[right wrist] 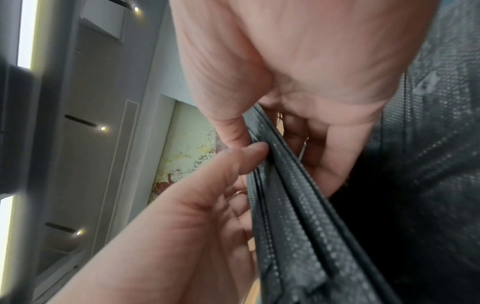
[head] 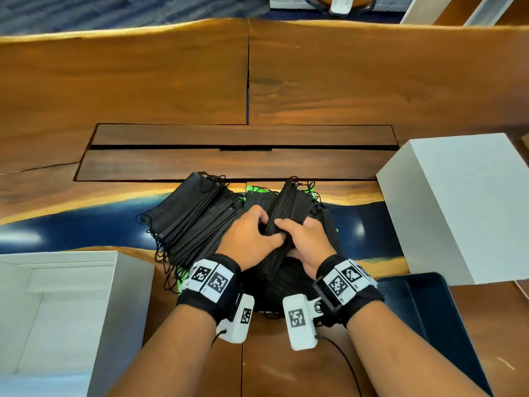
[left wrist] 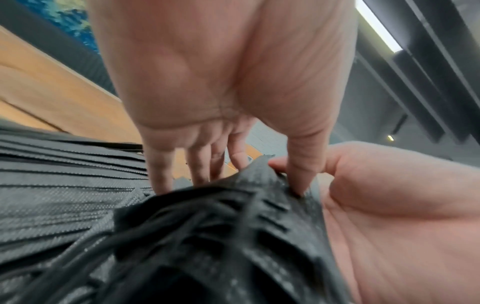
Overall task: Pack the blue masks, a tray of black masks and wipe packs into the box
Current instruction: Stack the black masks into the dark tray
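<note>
The left hand [head: 252,239] and right hand [head: 306,242] both pinch a bunch of black masks [head: 289,207] held up on edge above the big black pile [head: 189,222] on the green tray [head: 183,277]. An open white box [head: 57,310] sits at the near left, with only its white inside showing. A closed white box [head: 458,207] stands at the right, next to a dark blue tray [head: 429,316].

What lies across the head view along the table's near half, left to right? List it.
Open white box → fanned black masks → left hand → right hand → dark tray → closed white box.
</note>
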The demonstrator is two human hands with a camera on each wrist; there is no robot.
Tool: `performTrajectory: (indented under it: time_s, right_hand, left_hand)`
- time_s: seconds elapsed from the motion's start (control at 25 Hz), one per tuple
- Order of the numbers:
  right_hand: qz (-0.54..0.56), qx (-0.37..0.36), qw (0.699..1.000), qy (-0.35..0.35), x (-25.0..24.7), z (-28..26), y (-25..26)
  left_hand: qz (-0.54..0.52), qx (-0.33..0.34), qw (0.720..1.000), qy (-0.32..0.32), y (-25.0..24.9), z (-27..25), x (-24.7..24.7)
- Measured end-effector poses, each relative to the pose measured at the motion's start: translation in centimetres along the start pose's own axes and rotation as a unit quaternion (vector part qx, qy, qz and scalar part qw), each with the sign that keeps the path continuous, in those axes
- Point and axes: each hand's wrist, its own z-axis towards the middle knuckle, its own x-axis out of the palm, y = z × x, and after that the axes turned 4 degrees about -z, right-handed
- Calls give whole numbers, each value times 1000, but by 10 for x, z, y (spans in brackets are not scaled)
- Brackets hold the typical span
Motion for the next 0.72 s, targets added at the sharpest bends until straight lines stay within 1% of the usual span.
performTrajectory:
  time_s: [0.08,0.12,0.16,0.24,0.32,0.44,0.52,0.6,0.72]
  right_hand:
    - [-14,-15,999,27,0,-10,4]
    - [-28,-24,998,43,0,-15,5]
    - [-41,-30,997,62,0,-21,7]
    - [-66,-32,992,102,-1,-32,9]
    - [-92,-38,988,115,-4,-39,10]
    - [-95,-44,992,64,-8,-44,9]
    - [-87,-42,995,33,-11,-46,7]
    - [-80,-46,996,14,-15,-46,5]
    - [-82,-77,993,-24,-20,-52,6]
  left_hand:
    - [-112,-10,994,19,0,-6,-3]
    - [-181,-23,983,32,1,-8,-4]
    - [-248,-43,967,47,-1,-12,-6]
    - [-362,-89,925,76,0,-18,-6]
    - [-442,-119,884,91,-3,-27,-5]
    - [-533,-143,828,97,-2,-39,-2]
    - [-569,-160,802,88,0,-43,-1]
    - [-582,-179,790,74,0,-45,1]
    - [-575,-186,795,45,1,-48,2]
